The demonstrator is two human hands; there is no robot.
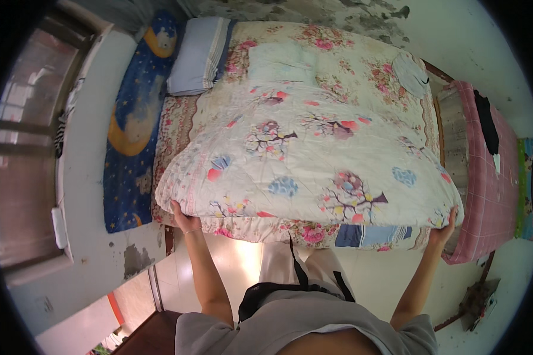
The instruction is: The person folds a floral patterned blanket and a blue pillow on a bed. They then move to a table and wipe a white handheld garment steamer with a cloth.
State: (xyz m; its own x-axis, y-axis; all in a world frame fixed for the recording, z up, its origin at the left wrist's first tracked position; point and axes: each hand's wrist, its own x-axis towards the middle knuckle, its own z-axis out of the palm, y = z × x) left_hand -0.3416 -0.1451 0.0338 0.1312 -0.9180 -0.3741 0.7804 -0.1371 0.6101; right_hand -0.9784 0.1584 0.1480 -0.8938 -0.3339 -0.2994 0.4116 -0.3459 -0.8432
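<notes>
A white quilt (306,168) printed with trees, hearts and blue patches spreads over the bed, its near edge held between my two hands. My left hand (186,221) grips the quilt's near left corner, thumb on top. At the near right corner, my right hand (444,228) has hold of the same edge; its fingers are partly hidden beneath the cloth. Under the quilt lies a cream floral bedspread (359,66) with pink roses. A pale green folded cloth or pillow (280,62) rests at the quilt's far edge, partly covered by it.
A blue-grey striped pillow (197,55) lies at the far left. Blue moon-and-star fabric (133,124) covers the left wall. A round pale object (410,74) sits at the far right. Beyond the bed's right side stands a surface with a pink checked cover (491,177), bearing a black item (486,122).
</notes>
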